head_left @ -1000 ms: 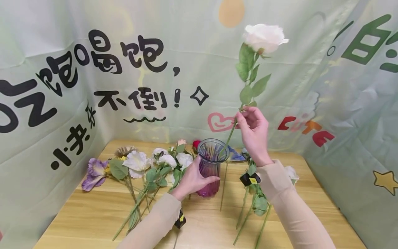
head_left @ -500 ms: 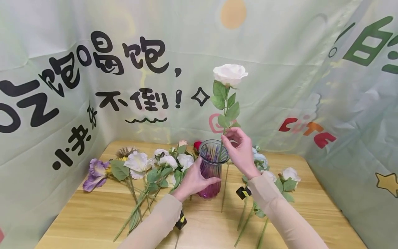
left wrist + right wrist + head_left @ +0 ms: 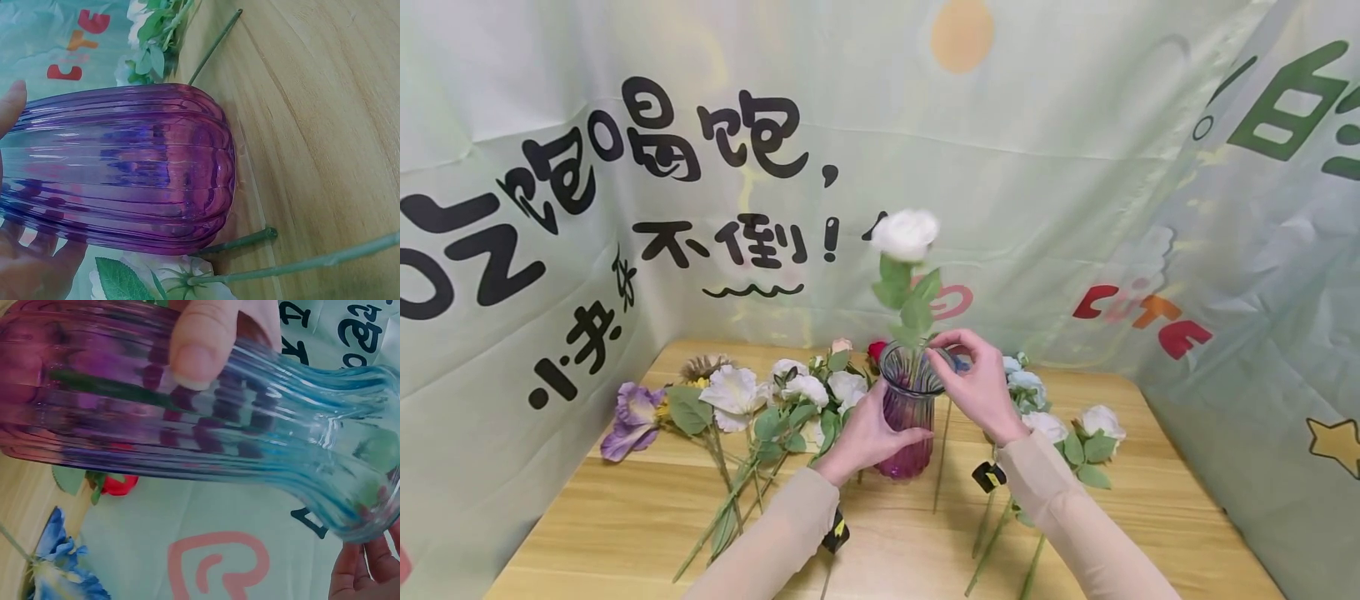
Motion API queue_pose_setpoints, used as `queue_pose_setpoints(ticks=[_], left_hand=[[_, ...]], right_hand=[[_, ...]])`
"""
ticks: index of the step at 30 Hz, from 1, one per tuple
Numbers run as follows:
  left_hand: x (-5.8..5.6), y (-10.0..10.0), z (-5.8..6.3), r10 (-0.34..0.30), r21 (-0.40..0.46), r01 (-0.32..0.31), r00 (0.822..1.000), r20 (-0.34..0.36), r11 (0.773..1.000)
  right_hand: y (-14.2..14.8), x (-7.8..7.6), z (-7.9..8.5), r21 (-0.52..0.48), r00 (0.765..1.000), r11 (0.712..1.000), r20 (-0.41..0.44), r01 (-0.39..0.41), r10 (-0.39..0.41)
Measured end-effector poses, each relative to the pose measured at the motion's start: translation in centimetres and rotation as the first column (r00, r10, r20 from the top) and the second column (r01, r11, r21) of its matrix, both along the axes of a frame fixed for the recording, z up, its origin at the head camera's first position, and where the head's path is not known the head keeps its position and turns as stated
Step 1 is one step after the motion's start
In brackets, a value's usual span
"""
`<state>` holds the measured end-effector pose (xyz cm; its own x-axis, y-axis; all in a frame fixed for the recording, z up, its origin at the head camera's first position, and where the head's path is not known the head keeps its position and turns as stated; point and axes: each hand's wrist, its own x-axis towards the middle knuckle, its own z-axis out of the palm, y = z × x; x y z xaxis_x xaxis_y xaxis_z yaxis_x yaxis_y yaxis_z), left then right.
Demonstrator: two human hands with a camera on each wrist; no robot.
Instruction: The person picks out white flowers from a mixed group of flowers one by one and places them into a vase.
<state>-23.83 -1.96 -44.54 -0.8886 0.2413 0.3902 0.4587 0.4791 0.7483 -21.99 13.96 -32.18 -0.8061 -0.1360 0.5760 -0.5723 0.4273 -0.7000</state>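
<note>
A ribbed glass vase (image 3: pixel 907 433), purple-pink below and bluish at its flared rim, stands on the wooden table. My left hand (image 3: pixel 867 429) grips its body, thumb in front and fingers behind. Inside the vase, the green stem (image 3: pixel 106 387) of a white rose reaches down into the purple part. The rose's bloom (image 3: pixel 907 234), blurred, leans left above the rim, with its leaves (image 3: pixel 910 292) just over the opening. My right hand (image 3: pixel 973 379) is at the rim's right side, its thumb and fingers apart, the stem a little left of the fingertips.
White flowers (image 3: pixel 805 388) and a purple flower (image 3: pixel 628 417) lie left on the table (image 3: pixel 587 533). White roses (image 3: pixel 1101 422) and pale blue flowers (image 3: pixel 1026 385) lie right. A red flower (image 3: pixel 119 484) and a blue flower (image 3: pixel 62 562) are behind the vase. Printed cloth hangs behind.
The white rose has come down and left, its stem sinking into the vase. My right hand lowered with it to the rim and has let go. My left hand stays on the vase.
</note>
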Motion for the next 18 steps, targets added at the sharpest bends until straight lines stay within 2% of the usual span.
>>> queue_pose_setpoints(ticks=[11,18], left_hand=[[-0.1,0.0,-0.2,-0.022,0.043,0.021,1.0,0.02,0.999],[-0.2,0.0,-0.2,-0.036,0.062,0.035,0.999,0.019,0.997]], right_hand=[[1.6,0.0,-1.9,-0.155,0.998,0.987,0.064,0.035,-0.026],[2.8,-0.1,-3.2,-0.194,0.99,0.977,0.122,0.088,-0.065]])
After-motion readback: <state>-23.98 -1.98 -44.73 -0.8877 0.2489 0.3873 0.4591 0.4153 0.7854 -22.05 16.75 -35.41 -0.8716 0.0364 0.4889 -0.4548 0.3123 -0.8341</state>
